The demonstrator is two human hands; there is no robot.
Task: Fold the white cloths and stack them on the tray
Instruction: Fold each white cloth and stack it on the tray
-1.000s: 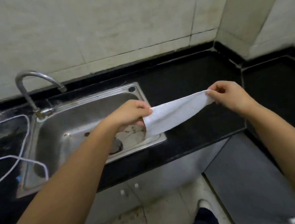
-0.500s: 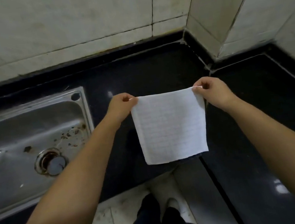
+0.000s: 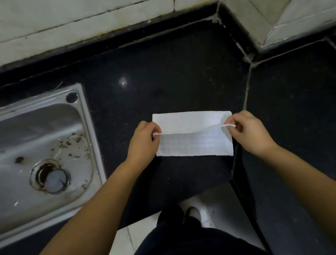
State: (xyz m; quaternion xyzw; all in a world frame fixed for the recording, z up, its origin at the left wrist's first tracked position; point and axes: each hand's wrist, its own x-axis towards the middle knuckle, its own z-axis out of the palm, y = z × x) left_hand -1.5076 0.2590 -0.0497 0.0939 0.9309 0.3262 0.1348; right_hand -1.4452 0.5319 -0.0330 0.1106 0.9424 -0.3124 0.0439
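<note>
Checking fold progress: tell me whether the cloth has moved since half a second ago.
Yes. The cloth has come down onto the counter, right of the sink.

You've got the sink at the left edge of the frame, set into the countertop, its drain in the basin's lower middle. The countertop runs from the sink rightward across the centre, then turns down the right side of the frame. The tiled wall sits behind it along the top, with a wall corner at upper right. The cloth is centre frame, right of the sink, over the counter's front part. Your left hand is at its left end, your right hand at its right end. The floor shows at bottom centre, below the counter edge, with your shoe on it.
</note>
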